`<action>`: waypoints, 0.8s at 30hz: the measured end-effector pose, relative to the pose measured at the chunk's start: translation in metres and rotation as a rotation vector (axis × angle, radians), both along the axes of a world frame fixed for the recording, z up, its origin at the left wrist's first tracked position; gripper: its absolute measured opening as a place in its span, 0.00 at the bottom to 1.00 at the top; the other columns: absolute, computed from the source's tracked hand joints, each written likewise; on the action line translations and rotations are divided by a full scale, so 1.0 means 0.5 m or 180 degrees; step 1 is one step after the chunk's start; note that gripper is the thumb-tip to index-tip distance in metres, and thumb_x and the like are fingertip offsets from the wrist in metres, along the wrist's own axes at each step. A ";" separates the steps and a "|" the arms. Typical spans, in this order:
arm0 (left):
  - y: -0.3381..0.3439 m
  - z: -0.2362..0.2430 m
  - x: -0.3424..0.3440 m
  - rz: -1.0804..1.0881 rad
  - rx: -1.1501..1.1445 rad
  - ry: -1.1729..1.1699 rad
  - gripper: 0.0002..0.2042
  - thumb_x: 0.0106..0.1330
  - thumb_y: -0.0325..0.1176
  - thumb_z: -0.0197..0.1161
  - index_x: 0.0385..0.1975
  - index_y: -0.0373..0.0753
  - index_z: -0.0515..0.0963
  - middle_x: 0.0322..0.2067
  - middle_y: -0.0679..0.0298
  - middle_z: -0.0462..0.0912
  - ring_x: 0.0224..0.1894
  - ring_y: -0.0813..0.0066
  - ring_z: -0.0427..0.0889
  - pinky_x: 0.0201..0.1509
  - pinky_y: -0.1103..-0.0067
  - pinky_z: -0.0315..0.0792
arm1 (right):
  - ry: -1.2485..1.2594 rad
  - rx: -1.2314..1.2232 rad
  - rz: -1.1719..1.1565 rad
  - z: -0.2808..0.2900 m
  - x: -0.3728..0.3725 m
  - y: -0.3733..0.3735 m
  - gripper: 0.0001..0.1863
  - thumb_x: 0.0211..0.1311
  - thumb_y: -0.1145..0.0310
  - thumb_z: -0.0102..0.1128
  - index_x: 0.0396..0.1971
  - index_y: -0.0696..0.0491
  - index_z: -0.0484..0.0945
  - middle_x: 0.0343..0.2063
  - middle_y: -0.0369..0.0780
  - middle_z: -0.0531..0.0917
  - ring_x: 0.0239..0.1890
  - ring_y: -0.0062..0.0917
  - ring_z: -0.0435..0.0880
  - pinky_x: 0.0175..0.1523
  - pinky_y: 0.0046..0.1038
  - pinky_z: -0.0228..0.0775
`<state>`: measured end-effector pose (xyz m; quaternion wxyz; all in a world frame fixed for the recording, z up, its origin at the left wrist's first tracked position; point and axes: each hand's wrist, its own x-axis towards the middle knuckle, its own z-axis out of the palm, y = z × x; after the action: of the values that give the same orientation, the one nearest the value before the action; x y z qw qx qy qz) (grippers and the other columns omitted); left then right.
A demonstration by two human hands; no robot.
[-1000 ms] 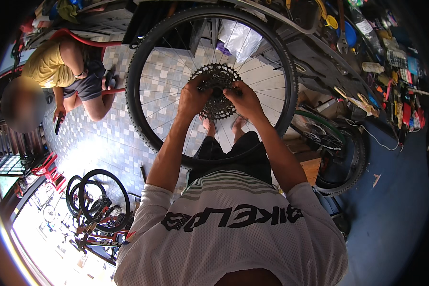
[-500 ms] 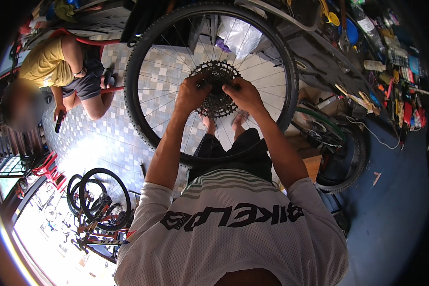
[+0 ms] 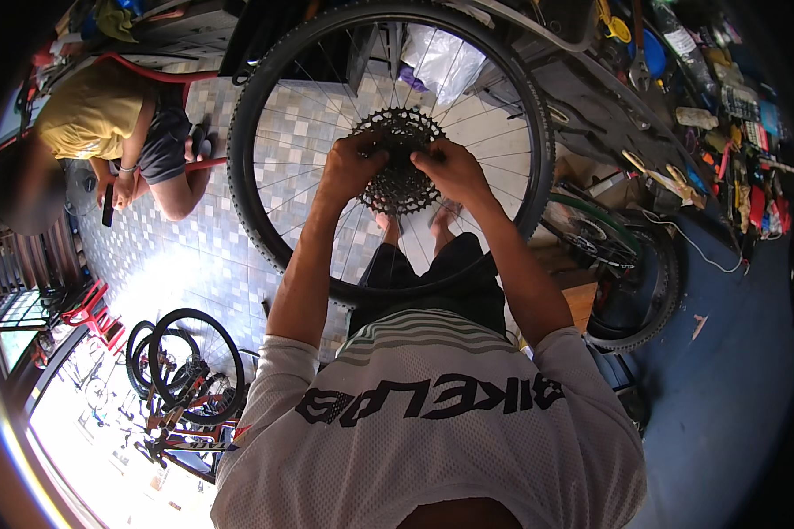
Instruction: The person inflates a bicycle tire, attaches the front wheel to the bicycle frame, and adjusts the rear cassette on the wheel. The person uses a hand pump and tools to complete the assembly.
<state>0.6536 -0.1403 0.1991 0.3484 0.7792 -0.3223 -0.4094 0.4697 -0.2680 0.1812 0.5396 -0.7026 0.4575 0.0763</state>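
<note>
A bicycle wheel with a black knobbly tyre (image 3: 544, 145) lies in front of me, with its near edge at my lap. At its hub sits a large dark cassette (image 3: 400, 192) of toothed sprockets. My left hand (image 3: 353, 167) is closed on the cassette's left side, thumb pointing inward. Opposite it, my right hand (image 3: 453, 169) grips the right side, its thumb also over the sprockets. Most of my fingers are hidden behind the cassette, and the hub's centre between the thumbs is dark.
A person in a yellow shirt (image 3: 95, 110) sits on a red chair at the left, holding a phone (image 3: 108, 204). Bicycles (image 3: 194, 366) stand lower left. A bench cluttered with tools and bottles (image 3: 679, 40) runs along the right, another wheel (image 3: 666, 300) below it.
My hands stay on the cassette, with my left hand shifted slightly outward. The seated person leans lower and has brought both hands together at the phone.
</note>
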 end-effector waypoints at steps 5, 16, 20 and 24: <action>-0.001 0.007 -0.001 -0.0025 0.0040 -0.0065 0.23 0.61 0.32 0.70 0.56 0.30 0.81 0.44 0.48 0.88 0.44 0.69 0.87 0.50 0.73 0.79 | 0.0044 0.0159 0.0000 0.017 0.003 -0.005 0.29 0.59 0.42 0.66 0.44 0.56 0.83 0.34 0.47 0.88 0.40 0.40 0.88 0.48 0.36 0.76; 0.002 -0.014 -0.004 0.0031 -0.0241 0.0122 0.23 0.62 0.29 0.69 0.59 0.34 0.80 0.45 0.50 0.88 0.44 0.72 0.87 0.47 0.76 0.80 | -0.0103 -0.0094 -0.0089 0.003 -0.004 0.002 0.25 0.62 0.44 0.67 0.35 0.55 0.82 0.27 0.41 0.84 0.32 0.31 0.84 0.42 0.33 0.73; -0.002 -0.019 -0.004 -0.0014 -0.0253 0.0096 0.23 0.62 0.28 0.69 0.59 0.35 0.80 0.45 0.51 0.88 0.43 0.73 0.87 0.48 0.76 0.80 | -0.0149 -0.0112 -0.0079 0.009 -0.008 0.001 0.25 0.62 0.44 0.67 0.33 0.54 0.81 0.26 0.42 0.84 0.32 0.31 0.84 0.41 0.33 0.72; -0.001 -0.020 -0.003 -0.0054 -0.0203 0.0039 0.23 0.62 0.28 0.69 0.59 0.34 0.80 0.45 0.51 0.88 0.43 0.73 0.87 0.48 0.76 0.80 | 0.0048 0.0062 0.0015 0.019 -0.008 -0.003 0.29 0.59 0.44 0.66 0.45 0.56 0.82 0.36 0.48 0.88 0.42 0.41 0.88 0.50 0.37 0.76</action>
<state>0.6520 -0.1409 0.1892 0.3715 0.7624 -0.3397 -0.4066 0.4655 -0.2693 0.1907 0.5428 -0.6977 0.4592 0.0874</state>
